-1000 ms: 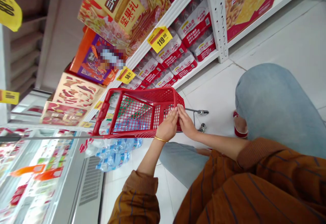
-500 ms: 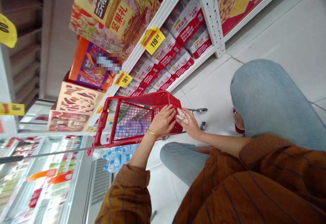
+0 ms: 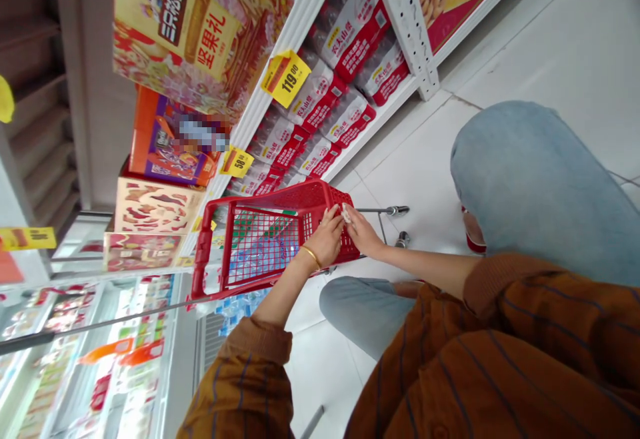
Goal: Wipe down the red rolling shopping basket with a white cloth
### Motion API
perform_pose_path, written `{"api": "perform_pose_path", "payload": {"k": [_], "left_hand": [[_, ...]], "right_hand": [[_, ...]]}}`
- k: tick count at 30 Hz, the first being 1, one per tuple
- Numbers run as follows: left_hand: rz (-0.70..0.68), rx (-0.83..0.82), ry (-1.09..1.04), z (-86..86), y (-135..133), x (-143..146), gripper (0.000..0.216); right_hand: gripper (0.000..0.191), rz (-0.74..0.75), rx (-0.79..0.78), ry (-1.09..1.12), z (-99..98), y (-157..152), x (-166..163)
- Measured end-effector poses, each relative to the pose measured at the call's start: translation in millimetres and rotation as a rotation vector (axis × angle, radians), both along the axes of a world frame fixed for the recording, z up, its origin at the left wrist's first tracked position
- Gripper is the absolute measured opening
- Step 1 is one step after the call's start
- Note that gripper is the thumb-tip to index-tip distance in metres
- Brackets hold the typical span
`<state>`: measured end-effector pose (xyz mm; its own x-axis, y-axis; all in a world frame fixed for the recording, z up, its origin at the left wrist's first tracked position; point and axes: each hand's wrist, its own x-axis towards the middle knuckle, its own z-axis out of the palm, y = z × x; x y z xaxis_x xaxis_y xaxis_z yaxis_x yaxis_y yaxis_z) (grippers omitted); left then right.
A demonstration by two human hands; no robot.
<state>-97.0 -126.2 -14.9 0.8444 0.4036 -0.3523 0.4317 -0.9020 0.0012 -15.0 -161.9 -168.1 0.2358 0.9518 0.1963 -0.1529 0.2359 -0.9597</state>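
Observation:
A red plastic shopping basket [image 3: 260, 242] stands on the white tiled floor in front of me. My left hand [image 3: 326, 239], with a gold bangle at the wrist, has its fingers pressed together against the basket's near wall. My right hand [image 3: 361, 231] touches the same wall beside it and pinches a small whitish scrap [image 3: 345, 215] at the fingertips. Both arms wear brown striped sleeves.
White shelving [image 3: 400, 32] holds shrink-wrapped water bottle packs [image 3: 320, 102], gift boxes [image 3: 175, 32] and yellow price tags [image 3: 285, 78]. A glass-fronted chiller [image 3: 75, 352] lies at lower left. My knees in light jeans [image 3: 530, 179] are bent over the floor. The basket's metal handle [image 3: 385, 211] lies beside it.
The view has tilted and shifted left. My hands stayed on the basket's near wall; the white scrap, broad under my right fingers half a second ago, is now a small piece pinched between both hands.

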Motion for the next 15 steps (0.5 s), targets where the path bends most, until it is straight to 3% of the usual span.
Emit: {"api": "perform_pose_path", "payload": {"k": [15], "left_hand": [[-0.017,0.068,0.06,4.3,-7,4,0.04]], "right_hand": [[0.076,0.077,0.017,-0.074,-2.5,-51,-16]]}}
